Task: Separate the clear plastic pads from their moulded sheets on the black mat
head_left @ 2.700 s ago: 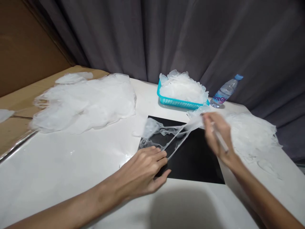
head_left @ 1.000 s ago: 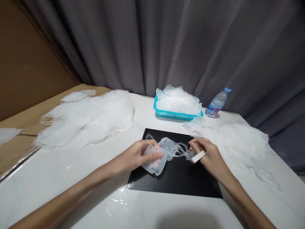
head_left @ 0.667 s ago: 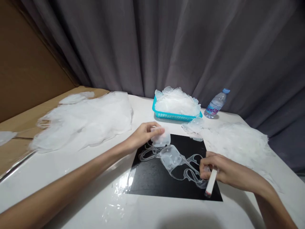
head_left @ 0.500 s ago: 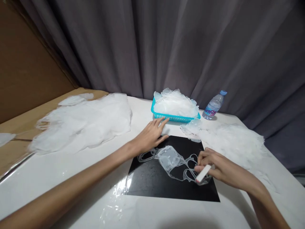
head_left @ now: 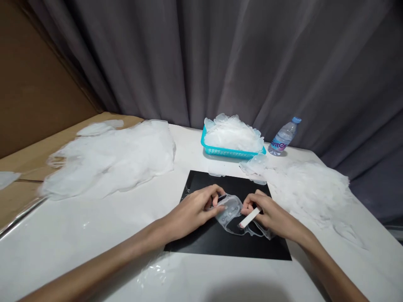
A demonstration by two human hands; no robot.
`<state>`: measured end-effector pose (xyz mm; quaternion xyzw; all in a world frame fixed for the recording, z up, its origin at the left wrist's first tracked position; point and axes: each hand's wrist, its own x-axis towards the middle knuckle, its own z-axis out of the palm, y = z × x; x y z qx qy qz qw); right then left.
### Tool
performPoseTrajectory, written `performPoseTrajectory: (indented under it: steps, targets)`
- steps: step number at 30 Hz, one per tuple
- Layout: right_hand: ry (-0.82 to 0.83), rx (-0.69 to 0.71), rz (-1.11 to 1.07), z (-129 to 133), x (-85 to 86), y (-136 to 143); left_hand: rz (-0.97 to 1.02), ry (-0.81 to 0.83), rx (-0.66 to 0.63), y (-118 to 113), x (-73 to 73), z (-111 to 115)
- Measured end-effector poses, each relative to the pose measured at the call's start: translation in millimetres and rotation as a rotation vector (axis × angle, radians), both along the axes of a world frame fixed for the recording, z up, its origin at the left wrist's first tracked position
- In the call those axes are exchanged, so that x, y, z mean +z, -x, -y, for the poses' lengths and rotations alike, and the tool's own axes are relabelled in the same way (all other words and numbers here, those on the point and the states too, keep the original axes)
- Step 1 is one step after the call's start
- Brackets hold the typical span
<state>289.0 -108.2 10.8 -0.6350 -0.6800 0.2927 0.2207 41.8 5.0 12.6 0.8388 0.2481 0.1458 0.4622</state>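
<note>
A translucent plastic piece with thin looping edges (head_left: pixel 229 208) lies over the black sheet (head_left: pixel 220 245). My left hand (head_left: pixel 201 206) is closed on the left side of this piece, thumb and fingers pinching its edge. On the right, my right hand (head_left: pixel 266 210) has its fingertips pressed together at the piece's right part. That same hand also holds a small white stick-like tool (head_left: pixel 250 217), which points down and left. Its palm hides part of the thin loops.
A blue basket (head_left: pixel 233 153) heaped with translucent pieces stands behind the sheet, beside a tilted-looking water bottle (head_left: pixel 282 137). White translucent heaps lie at left (head_left: pixel 116 157) and right (head_left: pixel 315 188). Cardboard (head_left: pixel 37 161) is at far left.
My left hand has come down from near the basket and closed on the plastic piece. My right hand has moved left along it with the white tool. A small translucent piece now shows at the sheet's back edge.
</note>
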Motion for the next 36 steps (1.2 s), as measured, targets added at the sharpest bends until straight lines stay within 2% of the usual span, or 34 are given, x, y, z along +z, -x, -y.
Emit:
performPoseTrajectory:
  steps: [3, 6, 8, 10, 13, 15, 17, 20, 23, 27, 30, 32, 35, 36]
  targets:
    - [-0.143, -0.039, 0.051, -6.0, 0.5, -0.3, 0.071, 0.367, -0.018, 2.7, 10.4, -4.1]
    - [-0.325, -0.064, 0.149, -9.9, -1.9, 5.5, -0.033, 0.755, -0.116, 8.9, 23.2, -10.5]
    - [-0.425, -0.050, 0.200, -7.8, -2.0, 13.1, -0.152, 0.854, -0.183, 13.4, 28.9, -13.6]
    - [-0.479, -0.031, 0.195, -1.2, 0.1, 23.2, -0.220, 0.846, -0.220, 16.5, 30.1, -14.4]
    - [-0.373, 0.130, 0.145, 11.9, 2.8, 41.1, -0.218, 0.723, -0.205, 17.5, 25.6, -12.3]
    - [-0.298, 0.244, 0.192, 18.6, 0.7, 51.4, -0.214, 0.633, -0.196, 17.5, 22.1, -11.3]
    - [-0.287, 0.273, 0.268, 22.1, -4.3, 56.5, -0.224, 0.519, -0.186, 19.0, 20.9, -12.7]
    - [-0.254, 0.284, 0.290, 22.6, -7.6, 51.5, -0.286, 0.140, -0.125, 24.9, 23.1, -19.7]
    - [-0.148, 0.327, 0.214, 22.3, 3.1, 37.7, -0.387, -0.237, -0.058, 29.6, 24.0, -27.5]
    - [0.064, 0.391, 0.016, 23.9, 24.9, 24.4, -0.373, -0.527, 0.027, 24.1, 17.0, -24.1]
    - [0.173, 0.420, -0.063, 24.9, 29.3, 22.5, -0.257, -0.680, 0.059, 15.7, 13.2, -7.0]
    - [0.161, 0.392, -0.042, 24.9, 26.2, 22.9, -0.177, -0.705, -0.023, 12.9, 12.8, 8.5]
    - [0.083, 0.303, 0.045, 23.8, 18.5, 22.8, -0.150, -0.654, -0.270, 15.7, 9.2, 28.2]
    - [0.058, 0.284, 0.067, 23.0, 15.8, 22.6, -0.162, -0.643, -0.307, 17.9, 5.9, 31.7]
